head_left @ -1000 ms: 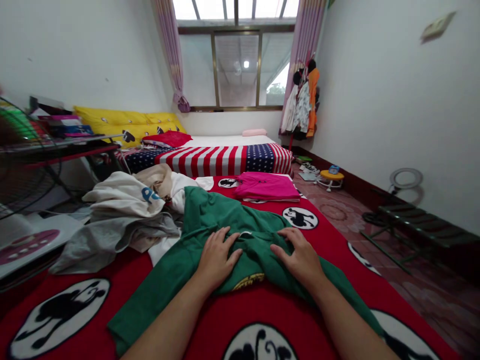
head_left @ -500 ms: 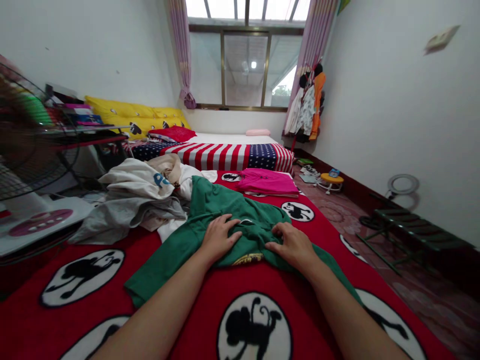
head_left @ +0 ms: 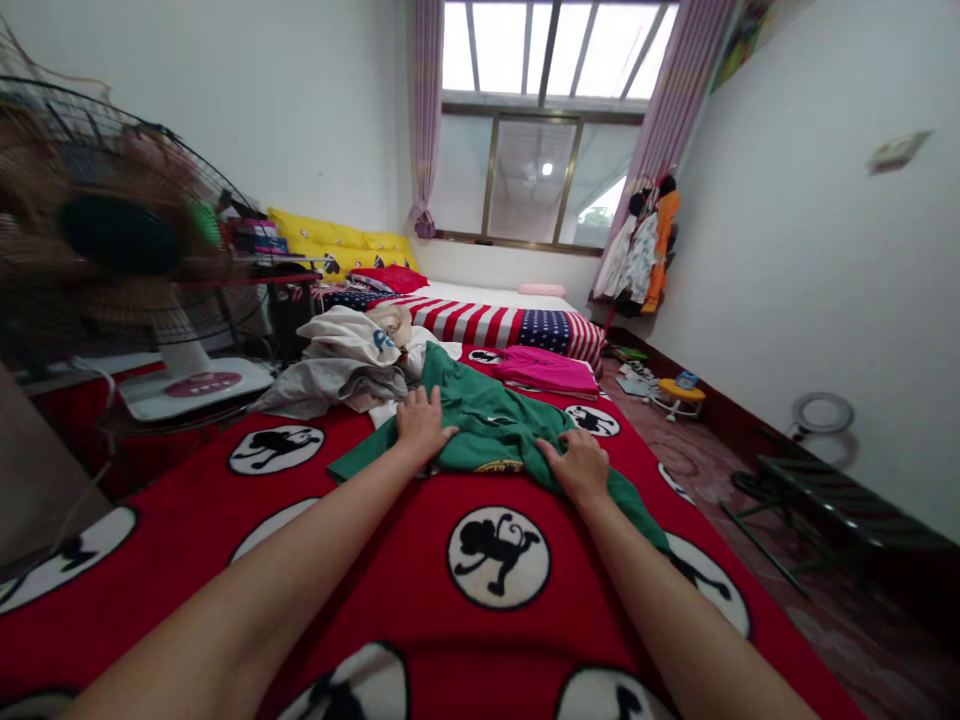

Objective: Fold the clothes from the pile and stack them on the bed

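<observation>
A green T-shirt (head_left: 487, 408) lies spread and wrinkled on the red blanket (head_left: 600, 610), with part of a gold print showing at its near edge. My left hand (head_left: 422, 425) rests on its left part, fingers stretched out and apart. My right hand (head_left: 581, 465) lies on its right part, thumb apart from the slightly bent fingers. One sleeve sticks out beyond each hand. Behind the left hand is a heap of white, grey and beige clothes (head_left: 345, 350), which touches the green T-shirt. Folded pink clothing (head_left: 547, 370) lies behind it to the right.
An electric fan (head_left: 199, 385) stands at the left, near a cluttered small table (head_left: 292, 275). A bed with a striped, starred cover (head_left: 480, 325) is at the back. To the right are a yellow stool (head_left: 681, 392), a dark folding bench (head_left: 847, 500) and a ring light (head_left: 823, 412).
The camera view has tilted up and turned left, showing more of the fan. My hands have moved farther apart on the green T-shirt, the left one toward its left side.
</observation>
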Demonstrator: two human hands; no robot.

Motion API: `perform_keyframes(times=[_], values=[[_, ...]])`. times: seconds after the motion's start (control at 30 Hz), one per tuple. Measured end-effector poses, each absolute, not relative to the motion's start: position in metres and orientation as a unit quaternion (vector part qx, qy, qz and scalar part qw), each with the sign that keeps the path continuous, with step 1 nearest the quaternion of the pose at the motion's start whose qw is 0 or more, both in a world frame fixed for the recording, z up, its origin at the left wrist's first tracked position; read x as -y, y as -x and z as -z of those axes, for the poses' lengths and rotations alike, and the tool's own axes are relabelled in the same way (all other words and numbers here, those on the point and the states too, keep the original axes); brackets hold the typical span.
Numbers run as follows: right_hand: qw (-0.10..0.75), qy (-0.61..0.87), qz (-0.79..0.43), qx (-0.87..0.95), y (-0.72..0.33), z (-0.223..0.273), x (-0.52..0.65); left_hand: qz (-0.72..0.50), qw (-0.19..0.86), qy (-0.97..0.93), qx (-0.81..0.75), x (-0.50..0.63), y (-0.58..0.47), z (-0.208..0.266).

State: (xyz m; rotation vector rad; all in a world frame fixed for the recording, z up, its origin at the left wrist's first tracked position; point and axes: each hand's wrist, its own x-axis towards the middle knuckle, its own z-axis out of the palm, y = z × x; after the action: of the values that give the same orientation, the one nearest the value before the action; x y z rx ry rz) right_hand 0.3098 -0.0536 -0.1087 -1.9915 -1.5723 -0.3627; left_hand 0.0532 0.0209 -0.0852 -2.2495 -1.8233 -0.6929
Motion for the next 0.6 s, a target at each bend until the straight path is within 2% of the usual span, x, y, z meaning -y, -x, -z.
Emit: perform_keyframes(times=[0.07,0.17,0.3,0.4,0.5,0.53,0.6], values=[[0.263,0.728,0.146,0.616,-0.311,0.105,0.06,0.198,0.037,0.741,0.641,-0.022,-0.036,0.078],[0.293,0.712,0.126,0.626,-0.324,0.089,0.066,0.185,0.016,0.768,0.613,-0.025,-0.012,0.063],[0.397,0.732,0.069,0.549,-0.353,0.044,0.066,0.224,-0.008,0.799,0.557,-0.031,0.01,0.025],[0.503,0.689,0.035,0.521,-0.366,0.002,0.067,0.327,-0.109,0.826,0.446,-0.034,0.018,-0.017],[0.598,0.61,-0.098,0.512,-0.37,-0.035,0.081,0.406,-0.197,0.801,0.394,-0.027,0.027,-0.058],[0.588,0.588,-0.165,0.53,-0.372,-0.044,0.088,0.403,-0.221,0.798,0.39,-0.021,0.031,-0.069],[0.475,0.569,-0.291,0.605,-0.381,-0.056,0.107,0.335,-0.27,0.812,0.395,-0.006,0.043,-0.081]])
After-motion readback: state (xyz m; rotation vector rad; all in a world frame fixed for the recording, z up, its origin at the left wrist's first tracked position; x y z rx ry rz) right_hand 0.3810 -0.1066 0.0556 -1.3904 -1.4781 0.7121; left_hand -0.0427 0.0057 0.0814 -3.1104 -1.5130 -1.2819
